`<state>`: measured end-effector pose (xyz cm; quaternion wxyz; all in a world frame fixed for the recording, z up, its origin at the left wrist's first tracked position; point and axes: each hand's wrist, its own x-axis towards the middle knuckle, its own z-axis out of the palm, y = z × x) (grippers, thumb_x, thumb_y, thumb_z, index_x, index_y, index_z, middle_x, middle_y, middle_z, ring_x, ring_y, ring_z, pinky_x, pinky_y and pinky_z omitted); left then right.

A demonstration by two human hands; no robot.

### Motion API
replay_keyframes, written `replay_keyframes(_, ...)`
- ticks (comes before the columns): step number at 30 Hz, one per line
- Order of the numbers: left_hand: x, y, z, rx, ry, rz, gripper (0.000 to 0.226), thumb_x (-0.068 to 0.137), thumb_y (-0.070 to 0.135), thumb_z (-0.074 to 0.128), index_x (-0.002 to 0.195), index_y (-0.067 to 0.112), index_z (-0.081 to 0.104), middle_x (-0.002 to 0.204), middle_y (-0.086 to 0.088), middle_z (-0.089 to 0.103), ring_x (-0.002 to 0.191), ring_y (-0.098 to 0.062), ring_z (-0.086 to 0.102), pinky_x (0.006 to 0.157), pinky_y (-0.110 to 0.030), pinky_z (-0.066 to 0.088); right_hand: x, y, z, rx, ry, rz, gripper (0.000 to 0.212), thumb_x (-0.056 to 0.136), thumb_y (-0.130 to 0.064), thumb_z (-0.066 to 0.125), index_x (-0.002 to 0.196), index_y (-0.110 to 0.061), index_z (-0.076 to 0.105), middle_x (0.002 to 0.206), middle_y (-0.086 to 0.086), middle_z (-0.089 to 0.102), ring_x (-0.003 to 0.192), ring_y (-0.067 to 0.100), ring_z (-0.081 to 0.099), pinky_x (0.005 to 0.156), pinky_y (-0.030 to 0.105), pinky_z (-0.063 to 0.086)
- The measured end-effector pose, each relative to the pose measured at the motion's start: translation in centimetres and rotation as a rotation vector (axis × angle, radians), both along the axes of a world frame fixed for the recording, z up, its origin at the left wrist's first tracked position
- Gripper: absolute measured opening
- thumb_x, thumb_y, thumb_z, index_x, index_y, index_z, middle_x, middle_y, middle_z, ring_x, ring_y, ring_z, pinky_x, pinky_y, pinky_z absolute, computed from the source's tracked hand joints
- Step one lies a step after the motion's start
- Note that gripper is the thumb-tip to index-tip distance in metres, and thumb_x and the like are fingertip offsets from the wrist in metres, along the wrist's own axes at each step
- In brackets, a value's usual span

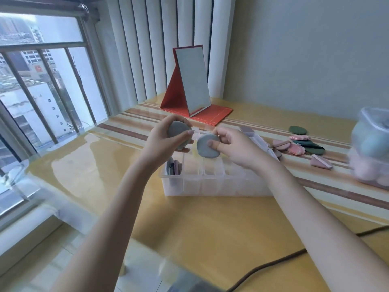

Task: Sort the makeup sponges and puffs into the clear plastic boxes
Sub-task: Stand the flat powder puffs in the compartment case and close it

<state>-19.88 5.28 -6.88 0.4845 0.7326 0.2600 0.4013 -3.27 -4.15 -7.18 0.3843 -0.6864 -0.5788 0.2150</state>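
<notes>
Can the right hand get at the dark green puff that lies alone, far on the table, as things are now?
Probably not right away: the right hand pinches a grey puff. The dark green puff itself lies uncovered on the table, with nothing standing between them.

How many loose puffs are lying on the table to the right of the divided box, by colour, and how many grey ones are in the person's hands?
Grey puffs in hands: 2, one in the left hand as grey puff, one in the right hand as grey puff
Dark green puffs on the table: 3
Pink puffs on the table: about 5; they overlap, so the count is approximate
Total: about 10
</notes>
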Motion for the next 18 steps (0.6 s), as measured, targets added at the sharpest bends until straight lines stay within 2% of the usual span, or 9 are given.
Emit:
replay_keyframes(2,0.4,-1.3,-0.4,0.046,-0.027,0.037,0.011,0.086,0.013,0.067,0.093,0.012,0.058,0.094,-0.007,0.062,0.080,-0.022,0.070,0.058,-0.026,0.057,0.5,-0.9,0.3,-0.026,-0.007,0.010,0.014,0.096,-0.025,0.058,0.089,-0.012,0.057,0.082,0.023,0.062,0.075,0.018,0.047,0.069,0.032,0.031)
replay_keyframes(4,0.8,-2.5,-0.8,0.080,-0.060,0.066,0.009,0.086,0.011,0.066,0.090,0.014,0.059,0.087,0.000,0.061,0.075,-0.014,0.069,0.057,-0.027,0.057,0.6,-1.8,0.9,-0.024,0.021,0.035,0.010,0.095,-0.026,0.060,0.087,-0.019,0.060,0.088,0.019,0.066,0.078,0.018,0.051,0.072,0.032,0.033)
replay_keyframes(5,0.9,-2.8,-0.9,0.089,-0.077,0.072,0.009,0.086,0.009,0.066,0.091,0.012,0.059,0.085,0.001,0.060,0.072,-0.009,0.068,0.056,-0.026,0.057,0.4,-2.1,1.4,0.002,0.033,0.050,0.008,0.093,-0.026,0.062,0.085,-0.024,0.062,0.094,0.013,0.068,0.083,0.016,0.054,0.075,0.031,0.036)
replay_keyframes(7,0.8,-2.7,-0.3,0.035,-0.139,0.086,0.009,0.086,0.007,0.066,0.093,0.007,0.060,0.084,0.001,0.060,0.068,-0.003,0.067,0.053,-0.022,0.054,-0.3,-2.2,2.2,0.080,0.026,0.092,0.009,0.087,-0.026,0.069,0.081,-0.033,0.066,0.102,-0.003,0.059,0.091,0.009,0.050,0.079,0.022,0.036)
replay_keyframes(10,0.3,-2.0,1.0,-0.150,-0.314,0.112,0.009,0.087,0.011,0.066,0.089,0.015,0.058,0.083,-0.001,0.063,0.070,-0.013,0.069,0.055,-0.025,0.056,-1.7,-1.9,3.0,0.013,-0.079,0.249,0.020,0.082,-0.020,0.076,0.081,-0.039,0.073,0.090,-0.011,0.050,0.082,0.008,0.046,0.070,0.014,0.037)
replay_keyframes(12,0.7,-1.7,1.0,-0.082,-0.311,0.158,0.010,0.086,0.012,0.067,0.085,0.018,0.059,0.083,-0.001,0.064,0.074,-0.019,0.068,0.055,-0.024,0.055,-2.4,-1.6,3.0,-0.099,-0.195,0.336,0.025,0.081,-0.013,0.075,0.083,-0.037,0.075,0.084,-0.013,0.053,0.076,0.007,0.048,0.066,0.014,0.040)
replay_keyframes(15,1.5,-1.8,-0.3,0.035,-0.235,0.113,0.007,0.084,0.012,0.068,0.083,0.016,0.061,0.083,0.001,0.062,0.075,-0.011,0.061,0.061,-0.022,0.049,-3.3,-1.3,3.1,-0.155,-0.333,0.345,0.024,0.081,-0.008,0.071,0.082,-0.032,0.065,0.082,-0.013,0.057,0.074,0.005,0.051,0.064,0.017,0.044)
replay_keyframes(18,1.2,-1.3,-1.6,-0.009,-0.240,0.074,0.006,0.084,0.021,0.065,0.083,0.018,0.060,0.080,0.003,0.061,0.073,-0.009,0.056,0.063,-0.022,0.047,-3.9,-1.3,2.8,-0.126,-0.439,0.322,0.023,0.081,-0.004,0.065,0.081,-0.022,0.051,0.081,-0.011,0.054,0.076,0.011,0.053,0.065,0.024,0.044)
